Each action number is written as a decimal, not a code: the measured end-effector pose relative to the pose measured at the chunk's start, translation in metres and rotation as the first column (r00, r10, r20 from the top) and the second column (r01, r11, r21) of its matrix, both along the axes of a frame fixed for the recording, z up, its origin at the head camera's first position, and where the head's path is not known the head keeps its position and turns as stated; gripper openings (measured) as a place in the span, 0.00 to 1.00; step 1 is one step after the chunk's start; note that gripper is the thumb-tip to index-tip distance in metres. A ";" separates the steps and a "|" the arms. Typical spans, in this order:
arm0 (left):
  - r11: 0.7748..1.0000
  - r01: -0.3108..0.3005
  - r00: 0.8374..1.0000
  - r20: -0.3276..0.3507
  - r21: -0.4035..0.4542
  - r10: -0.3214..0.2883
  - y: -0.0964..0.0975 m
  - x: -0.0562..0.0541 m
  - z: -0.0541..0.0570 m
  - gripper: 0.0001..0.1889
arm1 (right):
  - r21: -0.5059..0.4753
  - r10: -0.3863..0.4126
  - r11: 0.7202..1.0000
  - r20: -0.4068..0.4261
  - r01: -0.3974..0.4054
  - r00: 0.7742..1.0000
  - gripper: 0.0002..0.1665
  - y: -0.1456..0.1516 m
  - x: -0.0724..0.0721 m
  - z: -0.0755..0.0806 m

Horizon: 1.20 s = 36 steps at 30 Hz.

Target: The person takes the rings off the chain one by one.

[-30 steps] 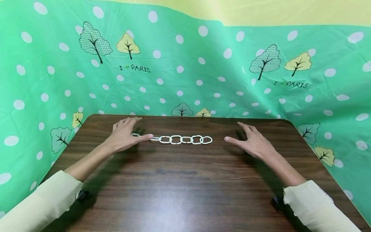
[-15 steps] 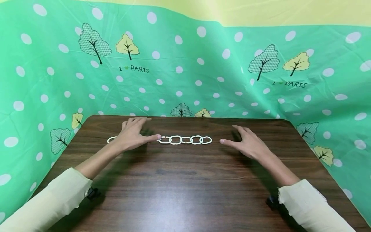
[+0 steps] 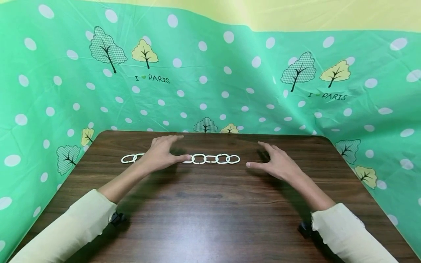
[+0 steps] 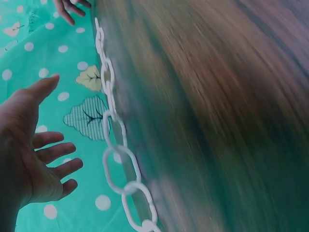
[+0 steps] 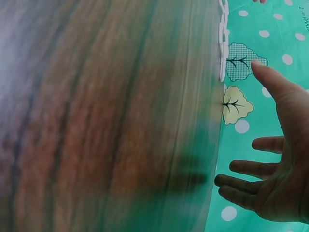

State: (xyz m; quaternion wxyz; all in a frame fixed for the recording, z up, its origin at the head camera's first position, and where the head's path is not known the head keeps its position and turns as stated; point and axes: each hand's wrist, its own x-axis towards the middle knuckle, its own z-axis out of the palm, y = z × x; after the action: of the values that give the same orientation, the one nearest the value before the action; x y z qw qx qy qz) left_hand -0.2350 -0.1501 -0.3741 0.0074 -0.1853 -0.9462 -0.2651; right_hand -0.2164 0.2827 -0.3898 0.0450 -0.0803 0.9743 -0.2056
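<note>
A white chain (image 3: pixel 211 159) of several oval links lies stretched left to right on the dark wooden table. My left hand (image 3: pixel 162 153), thumb and fingers spread, is over its left half and hides some middle links in the head view. In the left wrist view the fingers (image 4: pixel 60 152) hold nothing and the chain (image 4: pixel 116 166) runs past them. My right hand (image 3: pixel 277 160) is a short way right of the chain's right end, thumb pointing toward that last link. The right wrist view shows its fingers (image 5: pixel 248 169) apart and holding nothing.
The brown wooden table (image 3: pixel 204 204) has a rounded far edge. Behind it hangs a green cloth (image 3: pixel 210 65) with white dots and printed trees. A small black device (image 3: pixel 117 218) sits under the left cuff, another black device (image 3: pixel 305 230) under the right.
My left hand has moved right along the chain, uncovering its left end links. My right hand has shifted slightly left toward the chain's right end. The chain lies in the same place.
</note>
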 end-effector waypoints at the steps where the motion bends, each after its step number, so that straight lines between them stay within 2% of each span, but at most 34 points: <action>1: 1.000 0.010 1.000 0.000 0.003 -0.010 0.003 0.000 0.000 0.48 | 0.004 0.001 1.000 0.001 -0.001 1.000 0.75 -0.001 0.000 0.000; 8: 0.998 0.041 0.999 0.030 0.051 -0.042 0.019 -0.001 0.002 0.42 | 0.020 0.016 1.000 0.017 -0.017 1.000 0.73 -0.007 -0.001 0.000; 13: 0.996 0.079 0.997 0.015 0.044 -0.080 0.029 -0.001 0.002 0.37 | 0.015 0.033 0.999 0.011 -0.033 0.999 0.71 -0.010 -0.001 -0.001; 23: 0.984 0.175 0.984 0.039 0.024 -0.176 0.045 -0.001 0.001 0.26 | 0.005 0.056 0.998 0.000 -0.056 0.998 0.66 -0.018 -0.001 -0.002; 29: 0.980 0.200 0.979 0.031 0.011 -0.200 0.058 -0.001 0.001 0.26 | -0.003 0.075 0.997 -0.011 -0.075 0.997 0.63 -0.022 -0.002 -0.002; 36: 0.979 0.203 0.977 0.070 0.016 -0.204 0.071 -0.001 -0.002 0.26 | 0.000 0.105 0.994 -0.008 -0.105 0.994 0.58 -0.029 -0.004 -0.006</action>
State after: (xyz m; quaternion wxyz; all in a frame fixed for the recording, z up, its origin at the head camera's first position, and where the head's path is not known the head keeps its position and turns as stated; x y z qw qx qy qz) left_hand -0.2361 -0.0796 -0.3759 -0.0527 -0.2714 -0.9208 -0.2751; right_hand -0.2202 0.2536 -0.3957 0.0517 -0.1326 0.9688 -0.2028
